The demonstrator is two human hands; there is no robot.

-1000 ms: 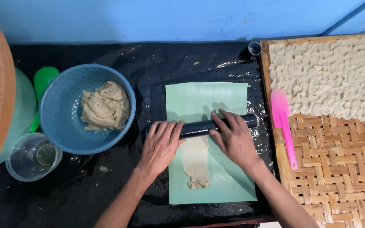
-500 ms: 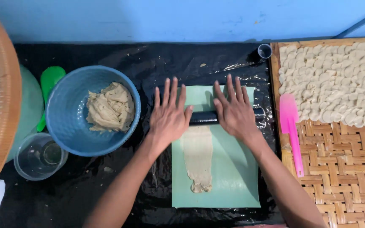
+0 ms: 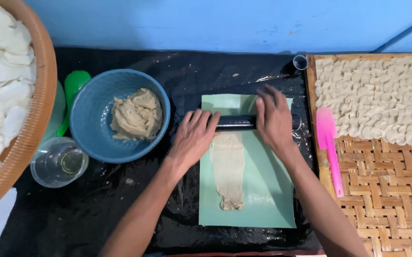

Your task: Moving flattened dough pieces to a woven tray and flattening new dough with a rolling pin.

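A black rolling pin (image 3: 237, 123) lies across a pale green sheet (image 3: 268, 190), near its far end. My left hand (image 3: 194, 138) presses on the pin's left end, fingers laid over it. On the right end rests my right hand (image 3: 273, 121), palm down. A long, thin strip of beige dough (image 3: 228, 166) stretches from under the pin toward me along the sheet.
Left of the sheet are a blue bowl (image 3: 87, 138) with a dough lump (image 3: 136, 115), a clear glass (image 3: 58, 162), a green utensil (image 3: 75, 85) and a basket (image 3: 34, 128) of white chips. At right, a woven tray (image 3: 387, 190) carries several small dough pieces (image 3: 372, 95) and a pink spatula (image 3: 329, 143). Black plastic (image 3: 96, 214) covers the table.
Both hands have rolled the pin away from me, toward the sheet's far end. More flattened dough now shows behind it.
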